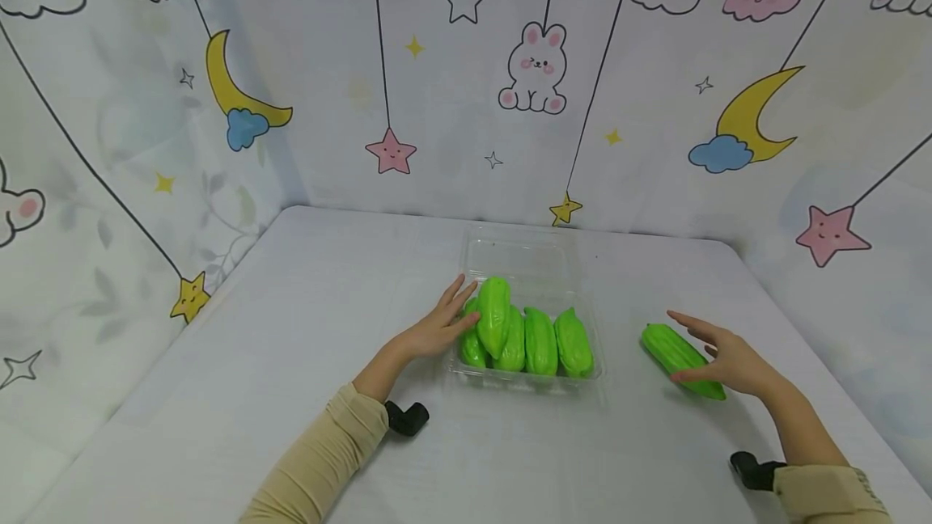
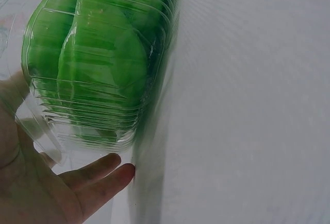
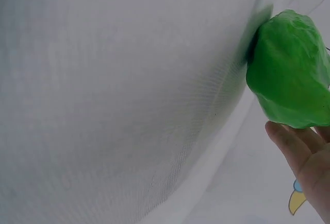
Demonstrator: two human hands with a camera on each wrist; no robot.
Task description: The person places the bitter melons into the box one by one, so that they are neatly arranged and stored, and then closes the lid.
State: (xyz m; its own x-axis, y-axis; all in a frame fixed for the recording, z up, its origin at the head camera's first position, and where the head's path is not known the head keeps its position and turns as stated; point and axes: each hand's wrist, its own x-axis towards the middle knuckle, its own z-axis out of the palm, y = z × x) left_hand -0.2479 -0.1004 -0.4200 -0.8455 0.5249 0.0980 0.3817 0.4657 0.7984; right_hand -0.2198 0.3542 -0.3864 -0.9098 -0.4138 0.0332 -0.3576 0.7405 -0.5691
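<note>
A clear plastic clamshell box point(image 1: 527, 378) stands on the table with its lid folded back. Several bright green, ridged, gourd-like pieces point(image 1: 541, 342) lie in it, one point(image 1: 494, 318) resting on top of the others at the left. My left hand point(image 1: 437, 328) is at the box's left side with spread, fairly straight fingers, its thumb beside the top piece. To the right of the box, another green gourd-like piece point(image 1: 666, 350) lies on the table. Above it is my right hand point(image 1: 735, 358), thumb and fingers spread wide; its fingertips point(image 3: 276, 131) are right at the piece's surface.
The table point(image 1: 349, 281) has a white cover. Behind and beside it hangs a white cloth point(image 1: 451, 79) printed with stars, moons and rabbits. Black devices point(image 1: 408, 419) sit at both wrists. The box's raised transparent lid point(image 1: 520, 257) lies toward the back edge.
</note>
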